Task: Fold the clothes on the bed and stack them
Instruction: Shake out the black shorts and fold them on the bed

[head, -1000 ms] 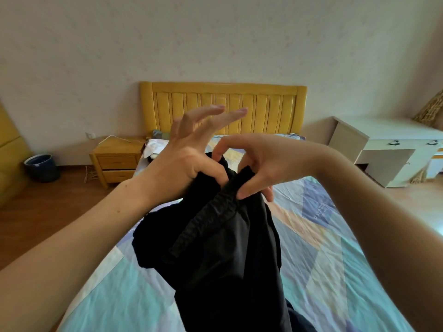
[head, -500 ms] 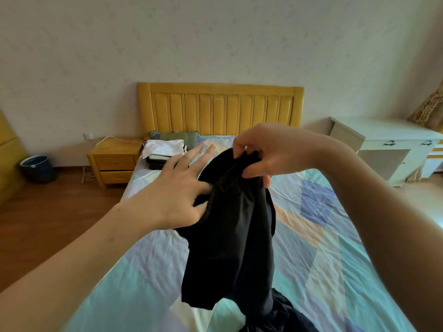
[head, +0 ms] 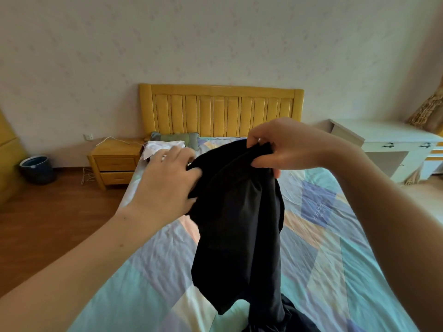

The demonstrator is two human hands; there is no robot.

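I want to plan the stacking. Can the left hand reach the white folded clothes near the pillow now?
Probably not yet: the left hand grips the black garment, and the white clothes lie far up the bed.

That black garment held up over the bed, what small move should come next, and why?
Probably draw the hands apart to spread it. The right hand pinches the top edge of the black garment, the left hand grips beside it, and the cloth hangs bunched above the bed.
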